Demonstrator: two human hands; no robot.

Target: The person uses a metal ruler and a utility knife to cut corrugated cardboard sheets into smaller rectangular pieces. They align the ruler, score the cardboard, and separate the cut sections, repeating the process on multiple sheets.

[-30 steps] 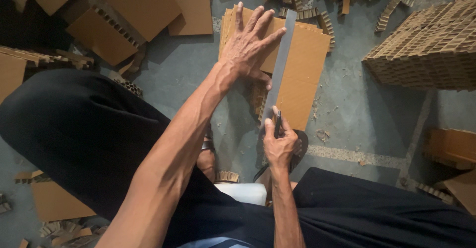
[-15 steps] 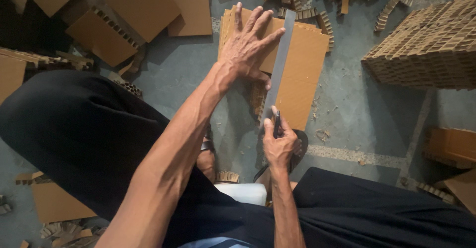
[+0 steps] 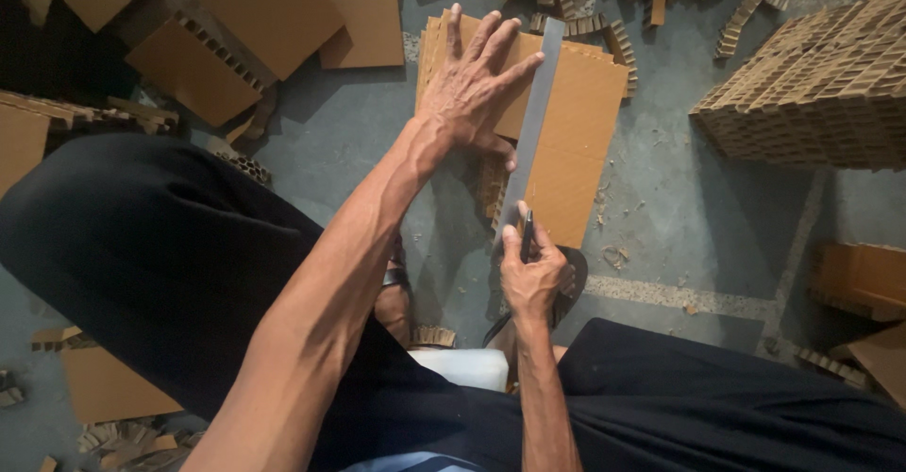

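**Knife near the bottom of the cut**

Your left hand (image 3: 472,80) lies flat, fingers spread, pinning the metal ruler (image 3: 530,127) on the cardboard sheet (image 3: 576,132) at twelve o'clock. Your right hand (image 3: 530,278) is closed around a dark-handled knife (image 3: 526,236) at the ruler's near end. Since a second ago it has slid slightly toward six o'clock (barely); the cut looks close to finished. Cardboard scraps (image 3: 604,0) lie beyond.

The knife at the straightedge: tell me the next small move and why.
Probably draw the knife toward the body along the metal straightedge. The right hand grips it at the near end of the cardboard stack, blade against the straightedge, and the left hand lies spread on the stack beside it.
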